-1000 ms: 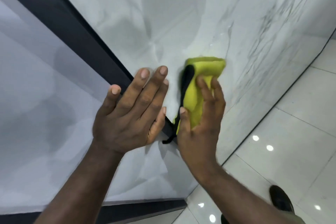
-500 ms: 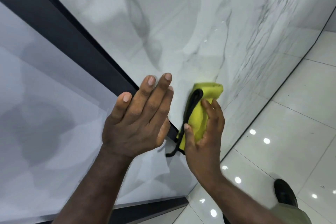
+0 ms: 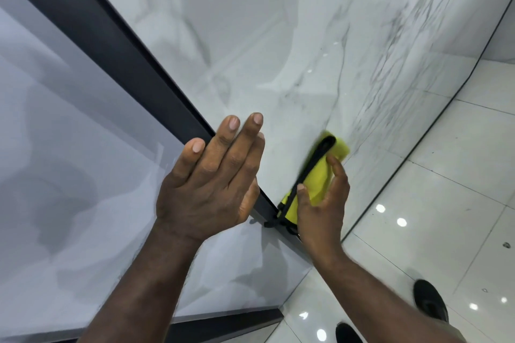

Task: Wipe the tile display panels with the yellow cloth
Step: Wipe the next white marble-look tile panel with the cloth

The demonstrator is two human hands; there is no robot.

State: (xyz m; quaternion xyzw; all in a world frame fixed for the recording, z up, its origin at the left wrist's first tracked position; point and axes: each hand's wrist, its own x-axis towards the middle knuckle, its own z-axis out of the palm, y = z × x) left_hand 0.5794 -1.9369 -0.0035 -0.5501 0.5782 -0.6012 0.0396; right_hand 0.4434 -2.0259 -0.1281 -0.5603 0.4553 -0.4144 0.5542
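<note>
Glossy white floor [image 3: 451, 192], black shoes [image 3: 430, 302]

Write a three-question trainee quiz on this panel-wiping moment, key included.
1. Which hand grips the yellow cloth?
2. True or false: the left hand is clenched in a fist.
3. The cloth is against: A) the glossy floor tiles; B) the white marble-look panel; C) the plain grey panel.
Key: 1. The right hand. 2. False; the left hand's fingers are straight. 3. B.
</note>
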